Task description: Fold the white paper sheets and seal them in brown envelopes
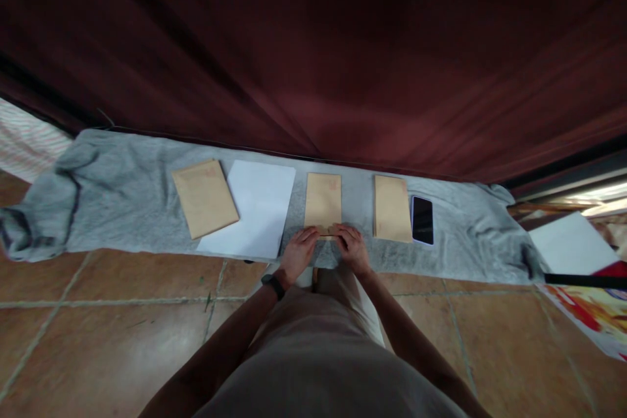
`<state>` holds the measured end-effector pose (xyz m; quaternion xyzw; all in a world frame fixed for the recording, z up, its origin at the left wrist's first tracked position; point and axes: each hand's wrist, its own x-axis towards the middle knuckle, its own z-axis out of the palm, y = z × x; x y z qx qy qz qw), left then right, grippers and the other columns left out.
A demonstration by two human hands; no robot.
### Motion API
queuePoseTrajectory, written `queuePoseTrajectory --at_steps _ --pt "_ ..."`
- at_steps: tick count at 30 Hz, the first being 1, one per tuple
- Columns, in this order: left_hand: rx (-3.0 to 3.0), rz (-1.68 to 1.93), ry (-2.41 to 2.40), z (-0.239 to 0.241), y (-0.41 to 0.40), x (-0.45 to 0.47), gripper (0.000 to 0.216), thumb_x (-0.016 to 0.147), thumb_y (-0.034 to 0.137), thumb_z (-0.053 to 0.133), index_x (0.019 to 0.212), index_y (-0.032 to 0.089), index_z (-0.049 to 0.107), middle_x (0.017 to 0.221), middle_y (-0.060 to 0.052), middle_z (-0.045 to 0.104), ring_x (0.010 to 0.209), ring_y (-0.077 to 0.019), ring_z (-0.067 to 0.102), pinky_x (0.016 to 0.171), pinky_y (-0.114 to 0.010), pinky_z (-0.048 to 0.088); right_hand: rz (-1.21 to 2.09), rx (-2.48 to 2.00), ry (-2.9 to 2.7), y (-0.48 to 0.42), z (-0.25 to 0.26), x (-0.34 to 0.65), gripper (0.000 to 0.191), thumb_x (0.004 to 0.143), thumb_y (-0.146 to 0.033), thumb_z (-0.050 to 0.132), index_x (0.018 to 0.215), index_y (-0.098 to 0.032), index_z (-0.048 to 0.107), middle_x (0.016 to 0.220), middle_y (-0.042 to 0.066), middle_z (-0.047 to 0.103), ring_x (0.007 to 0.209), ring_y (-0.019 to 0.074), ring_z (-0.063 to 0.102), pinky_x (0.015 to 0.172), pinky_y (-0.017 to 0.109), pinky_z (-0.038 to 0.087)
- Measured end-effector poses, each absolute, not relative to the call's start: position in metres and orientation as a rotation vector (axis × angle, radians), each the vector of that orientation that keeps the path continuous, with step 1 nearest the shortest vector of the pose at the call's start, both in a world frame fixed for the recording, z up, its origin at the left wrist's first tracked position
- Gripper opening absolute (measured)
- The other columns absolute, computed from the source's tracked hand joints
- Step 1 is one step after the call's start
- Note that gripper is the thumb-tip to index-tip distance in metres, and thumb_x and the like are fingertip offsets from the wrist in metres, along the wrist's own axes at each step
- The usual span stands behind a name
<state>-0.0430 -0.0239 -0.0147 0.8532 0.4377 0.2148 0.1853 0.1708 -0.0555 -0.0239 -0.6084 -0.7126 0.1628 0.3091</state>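
Observation:
A brown paper envelope (323, 194) lies upright in front of me on a grey cloth (122, 202), its near edge between my hands. My left hand (298, 251) grips the left side of the folded flap, a dark watch on that wrist. On the right side of the same flap, my right hand (351, 248) has its fingers closed and pressed down. The fingertips cover part of the fold. To the right sits a stack of brown envelopes (392, 208). Another envelope stack (204, 198) lies at the left, tilted, overlapping white paper sheets (257, 206).
A phone (422, 220) with a dark screen lies right of the right-hand stack. Dark red fabric (313, 65) rises behind the cloth's far edge. Tiled floor (137, 320) spreads below. A white sheet (571, 245) and a colourful printed bag (595, 313) are at far right.

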Motion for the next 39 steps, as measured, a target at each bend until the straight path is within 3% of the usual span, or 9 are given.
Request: queuePoseTrajectory --at_steps 7,11,16,21,27,31,39 --pt "2.516 0.560 1.272 -0.008 -0.028 -0.040 0.033 0.094 0.008 0.053 0.122 0.018 0.068 0.130 -0.010 0.069 0.122 -0.0233 0.063 0.105 -0.040 0.053 0.361 -1.636 -1.897 -0.056 -0.022 0.167 0.018 0.099 -0.022 0.052 0.102 -0.021 0.070 0.124 0.008 0.072 0.117 0.0231 0.063 0.102 0.042 0.045" --pt "2.730 0.477 1.178 -0.012 -0.036 -0.040 0.038 0.093 0.007 0.053 0.127 0.017 0.067 0.143 -0.012 0.062 0.138 -0.0254 0.053 0.115 -0.043 0.045 0.344 -1.639 -1.897 -0.056 -0.020 0.166 0.019 0.100 -0.022 0.052 0.102 -0.021 0.070 0.124 0.008 0.073 0.117 0.0226 0.064 0.101 0.040 0.045" --pt "2.840 0.396 1.064 -0.024 -0.047 -0.041 0.048 0.098 0.014 0.048 0.146 0.014 0.053 0.153 -0.011 0.053 0.147 -0.0216 0.042 0.123 -0.040 0.036 0.334 -1.623 -1.899 -0.056 -0.019 0.167 0.020 0.101 -0.024 0.051 0.104 -0.020 0.071 0.123 0.009 0.073 0.117 0.0227 0.064 0.102 0.041 0.047" --pt "2.784 0.371 1.146 -0.023 -0.054 -0.034 0.057 0.103 0.035 0.045 0.152 0.007 0.044 0.157 -0.016 0.047 0.150 -0.0251 0.037 0.125 -0.041 0.032 0.311 -1.552 -1.917 -0.063 -0.013 0.155 0.032 0.104 -0.024 0.043 0.121 -0.019 0.070 0.128 0.011 0.071 0.124 0.0232 0.061 0.111 0.047 0.046" --pt "2.757 0.215 1.229 -0.024 -0.065 -0.029 0.059 0.099 0.024 0.043 0.153 0.001 0.041 0.157 -0.021 0.045 0.150 -0.0272 0.037 0.126 -0.044 0.027 0.375 -1.502 -2.066 -0.091 -0.007 0.116 0.050 0.107 -0.027 0.033 0.153 -0.013 0.045 0.152 0.014 0.054 0.144 0.0220 0.046 0.119 0.045 0.041" --pt "2.755 0.178 1.255 -0.021 -0.068 -0.030 0.062 0.098 0.022 0.040 0.156 0.002 0.034 0.162 -0.019 0.038 0.153 -0.0256 0.031 0.126 -0.041 0.025 0.270 -1.626 -2.127 -0.100 -0.011 0.110 0.054 0.108 -0.029 0.030 0.157 -0.008 0.037 0.157 0.016 0.047 0.150 0.0233 0.037 0.122 0.046 0.036" --pt "2.731 0.262 1.289 -0.018 -0.068 -0.040 0.063 0.101 0.034 0.041 0.157 0.005 0.036 0.164 -0.015 0.035 0.155 -0.0264 0.026 0.128 -0.041 0.022 0.121 -1.732 -2.158 -0.105 -0.019 0.120 0.054 0.108 -0.034 0.035 0.155 -0.009 0.040 0.158 0.015 0.046 0.149 0.0251 0.038 0.123 0.047 0.032"
